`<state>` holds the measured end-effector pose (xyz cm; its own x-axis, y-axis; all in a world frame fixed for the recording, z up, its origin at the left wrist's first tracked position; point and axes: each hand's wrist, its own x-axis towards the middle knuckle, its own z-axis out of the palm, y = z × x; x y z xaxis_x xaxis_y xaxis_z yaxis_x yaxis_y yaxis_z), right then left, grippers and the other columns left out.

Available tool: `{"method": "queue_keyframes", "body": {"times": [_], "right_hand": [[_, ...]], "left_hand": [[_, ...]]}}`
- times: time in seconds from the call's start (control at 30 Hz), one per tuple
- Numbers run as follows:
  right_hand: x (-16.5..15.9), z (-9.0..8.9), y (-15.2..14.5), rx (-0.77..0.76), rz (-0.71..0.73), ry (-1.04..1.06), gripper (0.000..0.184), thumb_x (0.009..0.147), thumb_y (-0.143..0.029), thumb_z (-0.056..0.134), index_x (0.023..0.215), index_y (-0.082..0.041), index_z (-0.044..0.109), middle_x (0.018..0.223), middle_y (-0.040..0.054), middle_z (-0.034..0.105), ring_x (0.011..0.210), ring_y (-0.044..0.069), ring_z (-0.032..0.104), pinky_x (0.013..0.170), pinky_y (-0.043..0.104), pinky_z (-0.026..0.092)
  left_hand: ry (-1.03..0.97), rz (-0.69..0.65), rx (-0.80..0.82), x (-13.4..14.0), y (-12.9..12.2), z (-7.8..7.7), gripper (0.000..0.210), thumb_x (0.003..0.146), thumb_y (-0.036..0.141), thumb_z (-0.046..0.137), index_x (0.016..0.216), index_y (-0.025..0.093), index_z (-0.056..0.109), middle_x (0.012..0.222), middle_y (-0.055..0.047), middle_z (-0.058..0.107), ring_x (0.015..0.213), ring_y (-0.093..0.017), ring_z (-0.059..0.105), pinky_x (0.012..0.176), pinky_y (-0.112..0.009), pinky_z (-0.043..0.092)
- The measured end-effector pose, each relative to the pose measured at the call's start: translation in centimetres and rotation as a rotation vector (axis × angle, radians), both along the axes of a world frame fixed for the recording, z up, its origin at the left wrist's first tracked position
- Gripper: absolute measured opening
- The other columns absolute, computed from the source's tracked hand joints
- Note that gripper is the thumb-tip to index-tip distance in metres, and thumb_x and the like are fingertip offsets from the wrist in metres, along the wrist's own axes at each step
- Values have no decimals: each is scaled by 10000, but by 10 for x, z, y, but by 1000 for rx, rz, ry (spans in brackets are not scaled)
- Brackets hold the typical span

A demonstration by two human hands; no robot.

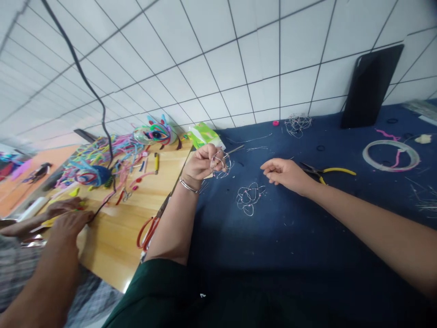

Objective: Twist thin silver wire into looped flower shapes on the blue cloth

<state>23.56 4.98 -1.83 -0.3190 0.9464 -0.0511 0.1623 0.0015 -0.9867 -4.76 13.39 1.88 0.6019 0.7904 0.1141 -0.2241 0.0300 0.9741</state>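
Observation:
My left hand [203, 164], with a bracelet on the wrist, pinches a small looped wire piece [223, 166] over the dark blue cloth. A thin, straight rod [236, 149] juts out beside its fingertips; whether the hand grips it too I cannot tell. My right hand [285, 175] hovers to the right with loosely bent, parted fingers and no visible object in them. Between and below the hands lies a flower-like wire piece [250, 198] with tiny pinkish beads. Yellow-handled pliers [337, 171] lie just beyond my right hand, their jaws partly behind it.
Red-handled scissors [148, 233] lie beside my left forearm. A co-worker's hands [70, 218] are over the wooden table [143, 200] at left, near colourful pipe cleaners. Toward the wall are a wire tangle [298, 124] and a black tablet-like panel [372, 86]; a clear coil [391, 156] lies right.

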Motion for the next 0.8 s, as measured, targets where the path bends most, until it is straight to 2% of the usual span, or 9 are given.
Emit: {"method": "queue_keyframes", "body": {"times": [0.27, 0.47, 0.53, 0.7, 0.8], "right_hand": [[-2, 2, -1, 58, -1, -63, 211, 801, -243, 583, 978, -163, 667, 815, 55, 654, 663, 139, 616, 614, 298, 525], [-6, 3, -4, 78, -14, -94, 169, 788, -236, 604, 918, -162, 681, 736, 35, 650, 640, 137, 610, 624, 302, 515], [-9, 3, -5, 46, -17, -45, 193, 789, -248, 610, 950, -163, 675, 773, 45, 661, 655, 142, 619, 608, 296, 512], [-16, 7, -14, -112, 60, 212, 413, 780, -244, 635, 1185, -191, 570, 1078, 98, 651, 729, 149, 639, 569, 277, 513], [-18, 11, -18, -154, 86, 304, 452, 778, -241, 647, 1213, -187, 538, 1069, 98, 643, 741, 148, 635, 572, 270, 513]], "left_hand": [[12, -8, -31, 5, -4, -4, 461, 522, 301, 817, 592, 192, 374, 562, 47, 411, 463, -94, 461, 519, -342, 503], [-25, -86, -45, 16, -10, -8, 444, 544, 299, 807, 593, 189, 381, 566, 44, 423, 458, -104, 487, 509, -339, 504], [-1, -111, -70, 23, -14, -11, 442, 543, 297, 811, 590, 188, 385, 562, 44, 431, 458, -106, 492, 520, -346, 511], [38, -260, -88, 42, -24, -16, 375, 597, 274, 786, 590, 176, 425, 590, 32, 481, 476, -113, 540, 557, -354, 529], [42, -285, -94, 47, -26, -18, 344, 615, 269, 779, 606, 174, 448, 621, 25, 504, 507, -121, 568, 574, -351, 538]]}}
